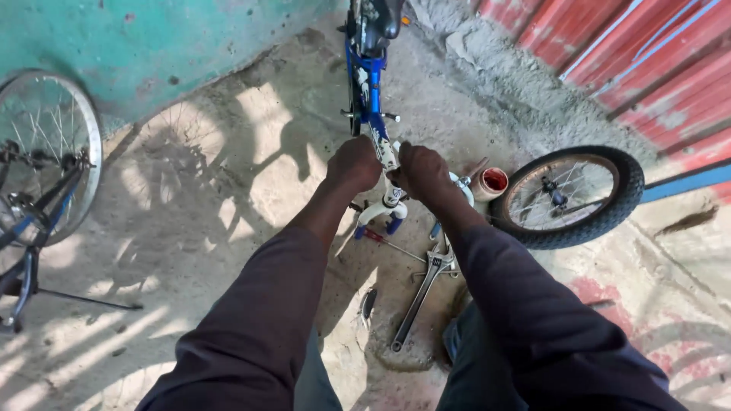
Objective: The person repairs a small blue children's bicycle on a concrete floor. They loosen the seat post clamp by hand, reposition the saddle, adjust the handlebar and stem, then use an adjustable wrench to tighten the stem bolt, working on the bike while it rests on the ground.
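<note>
Head view.
- Left hand [354, 164]: fingers curled shut around the blue bicycle frame [371, 91], just left of its white fork [388, 205].
- Right hand [423, 171]: fingers closed on the same frame, directly beside the left hand; what lies within the fist is hidden.
- Blue bicycle frame: stands on the concrete floor [228, 175], running from the hands toward the turquoise wall [152, 38].
- Adjustable wrench [422, 293]: on the floor below the hands, between the knees.
- Red-handled screwdriver [384, 242]: beside the fork.
- Small wheel with tyre [567, 196]: lying flat, right of the hands.
- Red-filled pot [489, 183]: touching that wheel's edge.
- Second bicycle wheel [46, 152]: upright, far left.
</note>
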